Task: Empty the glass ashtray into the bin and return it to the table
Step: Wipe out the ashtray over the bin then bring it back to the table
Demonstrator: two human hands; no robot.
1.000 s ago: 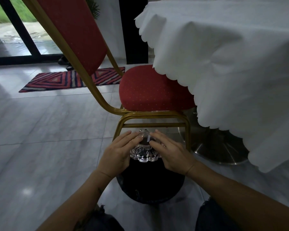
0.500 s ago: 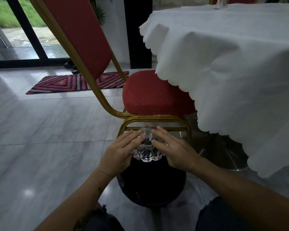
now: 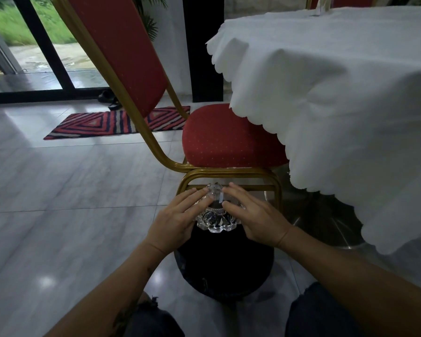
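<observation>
The clear glass ashtray [image 3: 215, 218], with a scalloped rim, is held tipped over the round black bin [image 3: 225, 266] on the floor. My left hand [image 3: 178, 218] grips its left side and my right hand [image 3: 254, 216] its right side, fingers spread over the top. A small white piece shows inside the glass between my fingertips. The bin's inside is dark and its contents cannot be made out. The table [image 3: 338, 76], draped in a white scalloped cloth, stands to the right and above.
A red chair with a gold frame [image 3: 229, 139] stands right behind the bin, its seat tucked under the cloth. The table's metal base [image 3: 326, 222] lies on the floor at right. A striped mat [image 3: 102, 124] and glass doors are at the far left on the grey tile floor.
The view has tilted up slightly, showing more of the tabletop. Both hands and the ashtray have kept almost the same place over the bin.
</observation>
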